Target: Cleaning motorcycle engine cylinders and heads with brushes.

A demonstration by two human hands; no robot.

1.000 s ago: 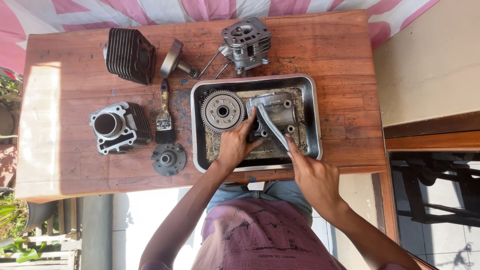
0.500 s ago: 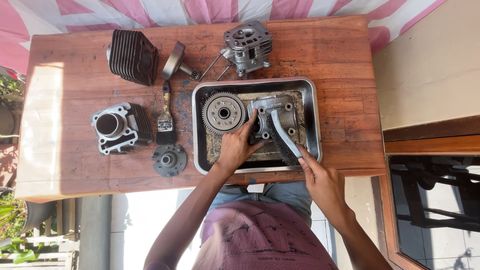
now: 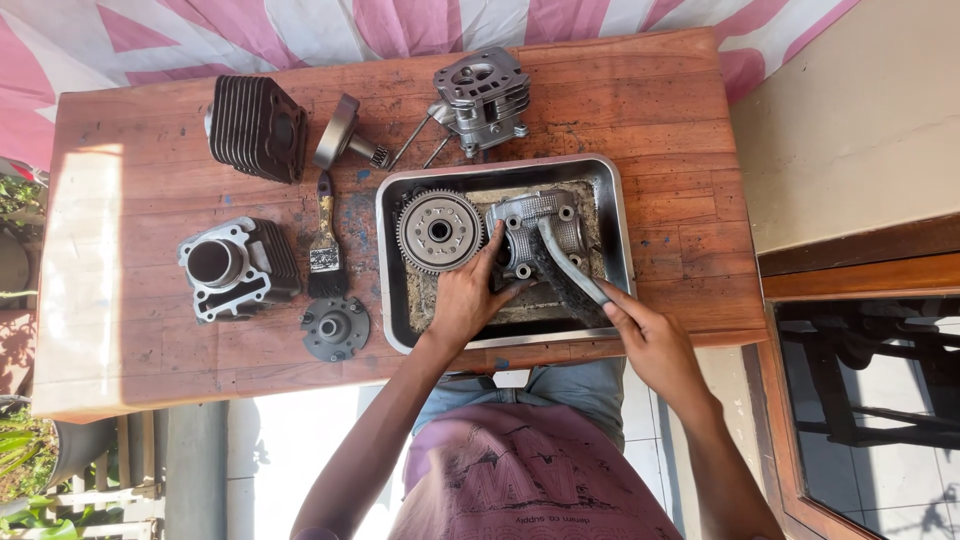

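Observation:
A steel tray (image 3: 612, 190) sits on the wooden table (image 3: 130, 330). Inside it lie a round toothed clutch gear (image 3: 438, 231) and a grey engine cover (image 3: 555, 222). My left hand (image 3: 468, 297) rests flat in the tray, its fingers pressing against the left side of the engine cover. My right hand (image 3: 650, 340) grips the near end of a curved grey pipe-like bar (image 3: 568, 268) that runs up onto the cover.
Left of the tray lie a paintbrush (image 3: 324, 243), a finned cylinder block (image 3: 238, 266) and a round dark cover (image 3: 334, 328). Behind are a black finned cylinder (image 3: 256, 127), a bell-shaped part (image 3: 342, 142) and a cylinder head (image 3: 484, 96). A wall and doorway stand right.
My right hand has slid a little down and right along the bar. The left hand stays against the cover.

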